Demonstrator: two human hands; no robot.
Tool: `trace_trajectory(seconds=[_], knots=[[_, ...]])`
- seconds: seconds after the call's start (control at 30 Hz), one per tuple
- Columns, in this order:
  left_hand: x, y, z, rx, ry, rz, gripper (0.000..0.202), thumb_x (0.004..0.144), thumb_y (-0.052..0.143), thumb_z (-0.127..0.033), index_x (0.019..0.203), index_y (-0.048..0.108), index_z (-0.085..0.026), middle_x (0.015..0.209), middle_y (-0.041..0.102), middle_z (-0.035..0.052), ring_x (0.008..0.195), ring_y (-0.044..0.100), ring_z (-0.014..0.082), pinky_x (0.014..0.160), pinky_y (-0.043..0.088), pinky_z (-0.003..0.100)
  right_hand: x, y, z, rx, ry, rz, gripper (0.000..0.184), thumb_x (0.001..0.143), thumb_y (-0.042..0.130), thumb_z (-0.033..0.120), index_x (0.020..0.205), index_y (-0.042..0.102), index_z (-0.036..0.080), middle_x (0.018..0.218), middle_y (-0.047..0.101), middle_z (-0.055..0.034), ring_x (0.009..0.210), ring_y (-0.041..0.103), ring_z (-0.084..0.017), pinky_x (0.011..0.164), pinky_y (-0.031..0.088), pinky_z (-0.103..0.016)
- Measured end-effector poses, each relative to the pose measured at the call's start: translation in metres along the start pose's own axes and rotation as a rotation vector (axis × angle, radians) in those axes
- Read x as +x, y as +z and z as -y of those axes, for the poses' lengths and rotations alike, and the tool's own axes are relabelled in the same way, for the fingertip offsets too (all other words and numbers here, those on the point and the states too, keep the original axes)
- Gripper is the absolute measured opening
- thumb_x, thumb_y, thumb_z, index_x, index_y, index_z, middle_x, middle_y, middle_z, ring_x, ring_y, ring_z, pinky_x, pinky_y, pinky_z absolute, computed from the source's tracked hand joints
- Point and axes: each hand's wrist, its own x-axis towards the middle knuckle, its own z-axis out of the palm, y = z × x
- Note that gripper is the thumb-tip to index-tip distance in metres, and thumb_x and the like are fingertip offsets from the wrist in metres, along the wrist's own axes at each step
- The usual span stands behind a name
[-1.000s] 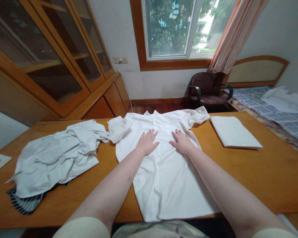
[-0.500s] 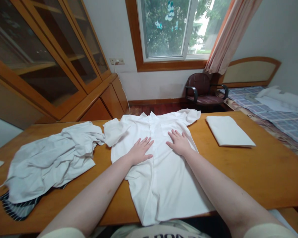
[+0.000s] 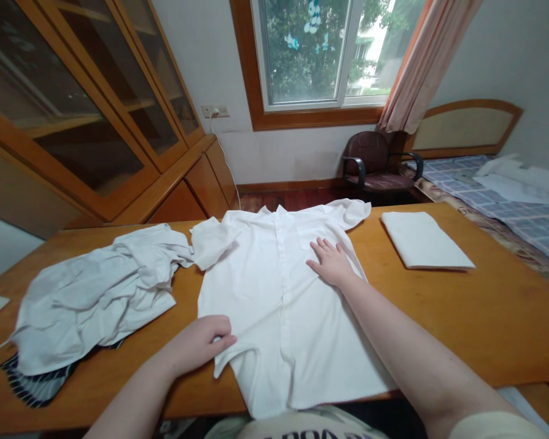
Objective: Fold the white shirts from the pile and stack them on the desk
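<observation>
A white short-sleeved button-up shirt lies front up on the wooden table, its collar toward the far edge and its hem near me. My left hand is closed on the shirt's left side edge, low down, where the cloth bunches into a fold. Flat on the chest, near the pocket on the right, rests my right hand with fingers spread. The right half of the shirt lies fairly smooth, while the lower left is wrinkled.
A crumpled heap of white clothes lies on the left, a dark striped cloth beneath it. On the right sits a folded white cloth. Beyond the wooden table stand an office chair and a glass-doored cabinet.
My left hand has moved from lying flat mid-shirt down and left to the side edge and closed on it, drawing that side outward. My right hand stays on the chest.
</observation>
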Motion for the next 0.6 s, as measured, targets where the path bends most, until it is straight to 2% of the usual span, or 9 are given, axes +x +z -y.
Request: trace_trajectory(seconds=[0.1,0.27,0.33,0.4,0.5,0.6], knots=[[-0.014,-0.001,0.014,-0.035,-0.191,0.025,0.044,0.084,0.039,-0.054,0.061,0.052,-0.019,0.067,0.058,0.0006,0.066,0.054,0.0165,0.06,0.036,0.026,-0.001,-0.003,0.001,0.001,0.001,0.013,0.068,0.089,0.031,0.059,0.145,0.028,0.021,0.154,0.02,-0.0079,0.141,0.014,-0.024,0.11,0.008,-0.047],[-0.029,-0.012,0.035,-0.167,-0.638,0.088,0.051,0.08,0.033,-0.065,0.061,0.048,-0.02,0.059,0.06,0.0035,0.054,0.056,0.0194,0.054,0.038,0.03,-0.002,-0.006,0.003,0.001,-0.003,0.018,0.068,0.089,0.03,0.059,0.145,0.027,0.021,0.154,0.019,-0.0086,0.141,0.013,-0.024,0.11,0.008,-0.048],[-0.027,-0.024,0.034,-0.101,-0.686,0.067,0.05,0.08,0.033,-0.064,0.063,0.05,-0.02,0.063,0.063,0.0058,0.057,0.059,0.0216,0.058,0.04,0.032,-0.002,-0.005,0.003,0.0,-0.004,0.011,0.068,0.089,0.031,0.058,0.145,0.028,0.021,0.153,0.02,-0.0088,0.141,0.014,-0.024,0.11,0.008,-0.048],[-0.017,-0.036,0.024,0.043,-0.615,-0.024,0.047,0.081,0.036,-0.059,0.071,0.057,-0.019,0.074,0.066,0.008,0.07,0.063,0.0246,0.067,0.043,0.035,-0.002,-0.004,0.003,-0.001,-0.003,0.009,0.068,0.089,0.031,0.058,0.145,0.028,0.021,0.153,0.02,-0.0087,0.141,0.014,-0.025,0.11,0.007,-0.048],[0.018,-0.046,0.0,0.093,-0.419,-0.193,0.044,0.082,0.04,-0.053,0.103,0.061,-0.02,0.104,0.066,0.0097,0.094,0.062,0.0258,0.082,0.043,0.036,-0.002,-0.003,0.001,0.009,-0.007,0.006,0.07,0.088,0.031,0.06,0.145,0.027,0.02,0.153,0.02,-0.0092,0.141,0.013,-0.025,0.11,0.006,-0.048],[0.069,-0.038,-0.022,0.074,-0.075,-0.258,0.05,0.086,0.038,-0.052,0.123,0.054,-0.022,0.136,0.05,0.0092,0.123,0.046,0.0237,0.101,0.035,0.034,-0.002,-0.002,0.0,0.044,-0.005,-0.012,0.078,0.086,0.032,0.064,0.147,0.022,0.018,0.153,0.019,-0.0105,0.141,0.013,-0.024,0.111,0.007,-0.048]])
